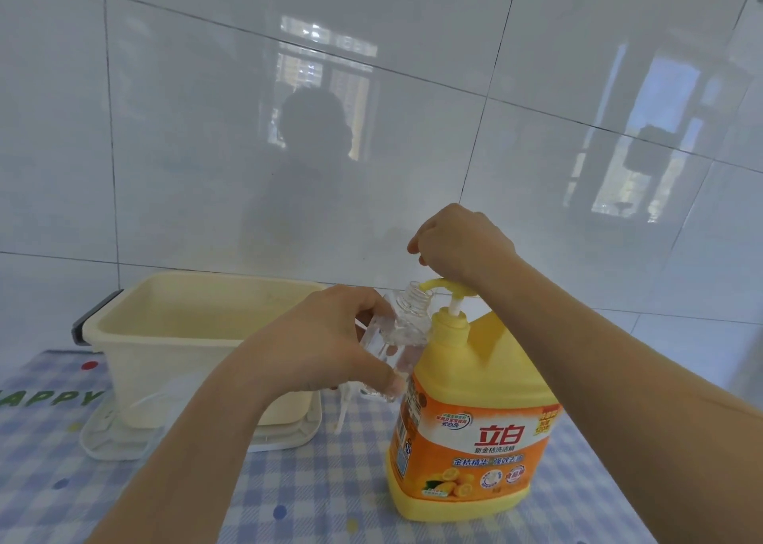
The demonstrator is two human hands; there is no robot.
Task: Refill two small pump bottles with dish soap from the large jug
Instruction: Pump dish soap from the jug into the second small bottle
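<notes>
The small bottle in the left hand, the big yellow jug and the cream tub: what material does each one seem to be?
Small bottle: clear, glossy plastic, perhaps glass; the hand shows through it and its neck is threaded.
Yellow jug: opaque moulded plastic, smooth and slightly shiny, with a printed orange label.
Cream tub: matte opaque plastic, judging by its thick moulded rim.

head view: worn at head height | faces forward and down | close over blue-checked tablecloth [313, 485] | glossy white tiled wall [206, 130] fills upper frame

Bright soft daylight; window glare on glossy tiles [330, 68]; edges bowed.
</notes>
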